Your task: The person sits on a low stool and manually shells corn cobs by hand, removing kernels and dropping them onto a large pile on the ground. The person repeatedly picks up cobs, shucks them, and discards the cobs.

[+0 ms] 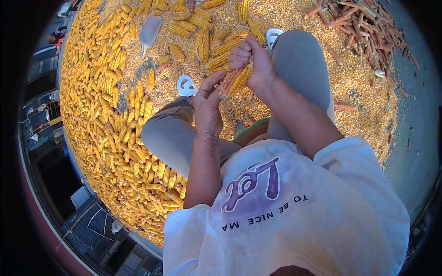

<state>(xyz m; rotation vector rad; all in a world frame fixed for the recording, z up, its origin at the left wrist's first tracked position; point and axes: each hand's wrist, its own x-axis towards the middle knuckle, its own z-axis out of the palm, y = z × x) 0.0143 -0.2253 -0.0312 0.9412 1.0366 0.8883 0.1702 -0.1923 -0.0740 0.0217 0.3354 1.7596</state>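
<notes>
A partly shelled ear of corn [240, 81] slants between my hands, its left side bare pinkish cob and its right side still set with yellow kernels. My right hand [253, 63] is wrapped around its upper part, fingers curled and thumb raised. At the lower left end, my left hand [210, 98] has its fingers and thumb on the bare side. The palm side of the left hand is partly hidden. Just beyond my hands, several whole ears of corn [221, 55] lie on a bed of loose kernels [238, 115].
A large heap of corn ears [114, 151] spreads along my left side. Stripped cobs [366, 31] are piled at the far right. A pale plastic bag [150, 32] lies ahead on the left. My white shoes [186, 85] rest among the kernels; grey ground [419, 114] borders them at right.
</notes>
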